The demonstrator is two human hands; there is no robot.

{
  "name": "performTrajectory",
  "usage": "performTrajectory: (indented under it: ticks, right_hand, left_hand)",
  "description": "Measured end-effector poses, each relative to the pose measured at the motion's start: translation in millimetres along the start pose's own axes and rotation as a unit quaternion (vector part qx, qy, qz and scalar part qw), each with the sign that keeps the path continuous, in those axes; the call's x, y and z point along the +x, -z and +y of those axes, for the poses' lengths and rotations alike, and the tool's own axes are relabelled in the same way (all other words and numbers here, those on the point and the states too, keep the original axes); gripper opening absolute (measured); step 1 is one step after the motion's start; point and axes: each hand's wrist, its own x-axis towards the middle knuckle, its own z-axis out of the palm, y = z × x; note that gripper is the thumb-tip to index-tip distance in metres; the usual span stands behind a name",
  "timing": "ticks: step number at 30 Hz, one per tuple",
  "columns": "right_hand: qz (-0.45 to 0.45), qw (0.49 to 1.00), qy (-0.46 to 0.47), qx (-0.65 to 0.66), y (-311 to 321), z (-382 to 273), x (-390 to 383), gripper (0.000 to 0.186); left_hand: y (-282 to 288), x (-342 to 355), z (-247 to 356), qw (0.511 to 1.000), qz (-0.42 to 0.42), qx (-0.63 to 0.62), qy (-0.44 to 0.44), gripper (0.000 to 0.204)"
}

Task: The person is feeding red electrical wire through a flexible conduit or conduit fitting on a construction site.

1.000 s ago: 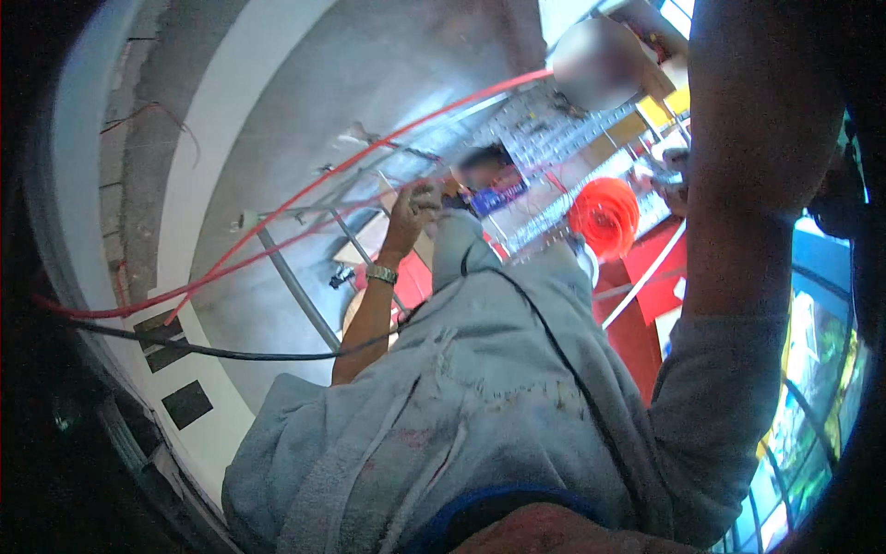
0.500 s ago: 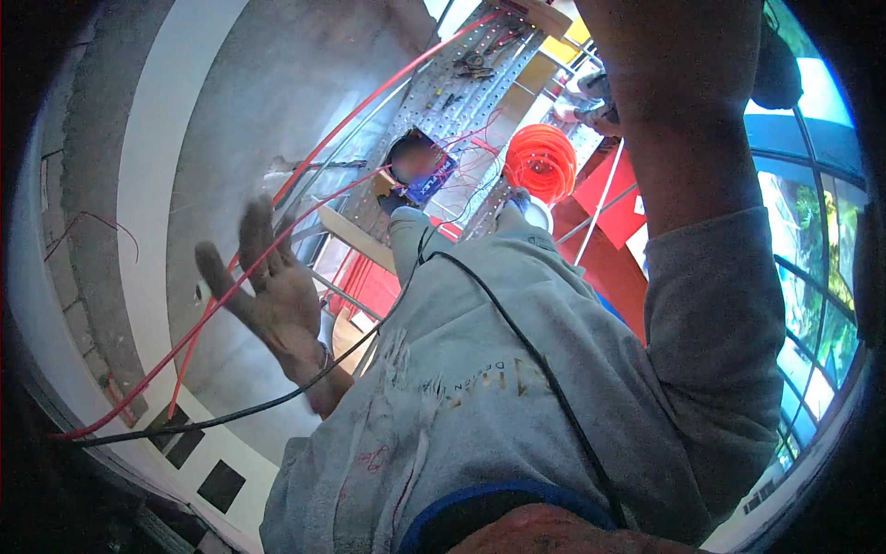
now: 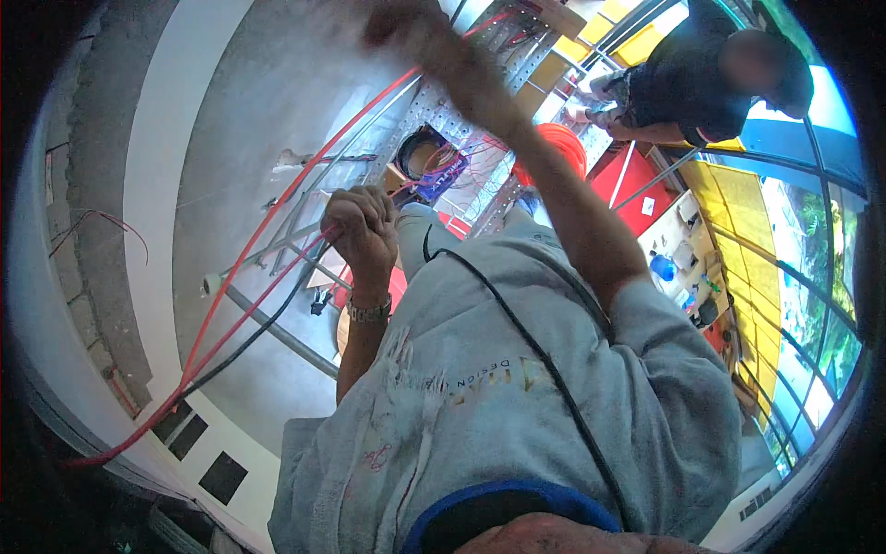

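My left hand (image 3: pixel 360 226), a watch at its wrist, is closed around a thin red wire (image 3: pixel 249 314). The wire runs from the lower left up to the fist and on toward a purple box (image 3: pixel 441 180). A black cable (image 3: pixel 268 323) reaches the same fist; whether it is gripped too I cannot tell. My right arm stretches across the top, and my right hand (image 3: pixel 401 23) is smeared by motion, its fingers unclear. Nearest to that hand is an orange-red tube (image 3: pixel 277 205), curving from lower left to upper right.
Below me lies a perforated metal scaffold plank (image 3: pixel 434 115) bearing the box, a coil of black cable (image 3: pixel 423 157) and loose red wires. An orange coil (image 3: pixel 561 152) sits beside it. Another person (image 3: pixel 692 83) stands lower down at upper right. Scaffold tubes (image 3: pixel 286 332) cross below my left hand.
My left hand has gone from spread fingers to a fist on the wire, moving right and up. My right arm has swung left across the top, uncovering the other person.
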Motion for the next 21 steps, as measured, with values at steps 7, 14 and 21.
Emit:
performTrajectory:
  ticks: [7,14,21]
  right_hand:
    - [-0.391,0.804,-0.31,0.323,-73,34,-144,0.041]
    - [-0.391,0.87,-0.288,0.084,34,129,-229,0.028]
    - [-0.39,0.829,-0.391,0.09,80,136,-259,0.028]
  left_hand:
    - [2,38,18,0.979,0.142,-0.096,0.113,0.059]
    - [68,81,85,0.951,0.273,0.135,-0.05,0.057]
    - [101,107,170,0.82,0.525,0.183,-0.139,0.054]
